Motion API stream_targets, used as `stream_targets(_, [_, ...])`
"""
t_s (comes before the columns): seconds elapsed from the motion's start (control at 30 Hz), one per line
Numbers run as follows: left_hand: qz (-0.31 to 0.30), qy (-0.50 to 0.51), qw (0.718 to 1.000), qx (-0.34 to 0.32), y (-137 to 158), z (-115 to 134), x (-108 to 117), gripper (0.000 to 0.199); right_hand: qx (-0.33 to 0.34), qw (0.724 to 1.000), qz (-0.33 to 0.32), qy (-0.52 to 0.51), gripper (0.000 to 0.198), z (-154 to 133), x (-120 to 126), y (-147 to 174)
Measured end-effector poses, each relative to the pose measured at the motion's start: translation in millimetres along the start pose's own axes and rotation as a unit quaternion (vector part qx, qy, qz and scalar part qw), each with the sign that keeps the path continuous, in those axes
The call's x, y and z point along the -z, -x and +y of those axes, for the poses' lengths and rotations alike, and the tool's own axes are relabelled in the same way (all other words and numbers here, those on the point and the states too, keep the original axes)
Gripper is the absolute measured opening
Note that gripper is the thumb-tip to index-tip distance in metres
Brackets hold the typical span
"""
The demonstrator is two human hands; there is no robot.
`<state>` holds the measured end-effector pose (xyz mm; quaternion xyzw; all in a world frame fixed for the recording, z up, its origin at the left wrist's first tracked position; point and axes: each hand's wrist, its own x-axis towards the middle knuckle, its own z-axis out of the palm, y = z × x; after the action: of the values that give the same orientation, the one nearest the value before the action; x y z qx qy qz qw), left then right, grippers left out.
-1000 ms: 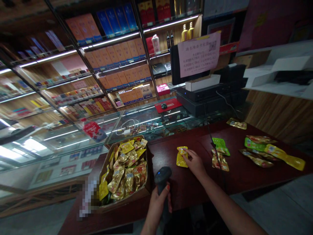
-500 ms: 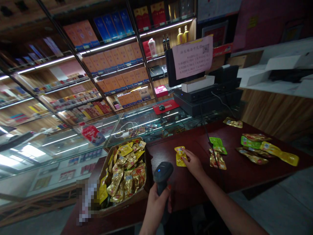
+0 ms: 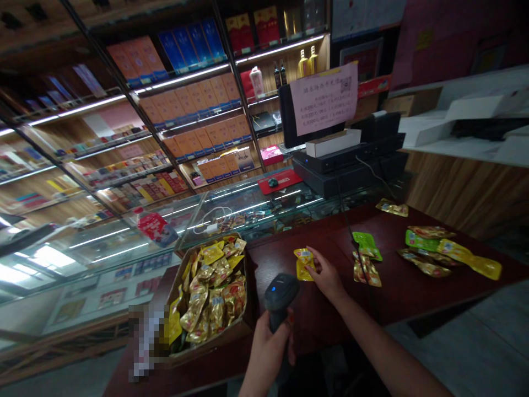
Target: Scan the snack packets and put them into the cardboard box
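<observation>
My left hand (image 3: pixel 270 344) is wrapped round the handle of a dark barcode scanner (image 3: pixel 281 291), whose head shows a small blue light. On the dark red table (image 3: pixel 273 253), my right hand (image 3: pixel 324 273) grips the right edge of a yellow snack packet (image 3: pixel 305 263) between thumb and fingers. The scanner head is just below and left of that packet, apart from it. To the left stands an open cardboard box (image 3: pixel 250 317) filled with gold and yellow snack packets (image 3: pixel 217 303).
Right of my right hand lie a green packet (image 3: pixel 369 245) and a reddish-gold packet (image 3: pixel 367 270), a black cable crossing them. Several more packets (image 3: pixel 430 259) lie at the far right. Behind are a glass counter (image 3: pixel 231 193), a monitor (image 3: pixel 286 118) and a red mouse pad (image 3: pixel 285 179).
My left hand has moved the scanner slightly right, nearer the yellow packet. My right hand keeps its grip on the packet, which has barely moved.
</observation>
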<state>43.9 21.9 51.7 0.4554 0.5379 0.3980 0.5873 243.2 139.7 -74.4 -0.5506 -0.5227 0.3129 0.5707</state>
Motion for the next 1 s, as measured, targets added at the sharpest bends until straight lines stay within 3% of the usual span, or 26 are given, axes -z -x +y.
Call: stream_targets(1.0, [-0.01,-0.034,0.999,-0.038,-6,14,-11,0.021,0.028,0.999,-0.001,0.018,0.057,-5,-1,4])
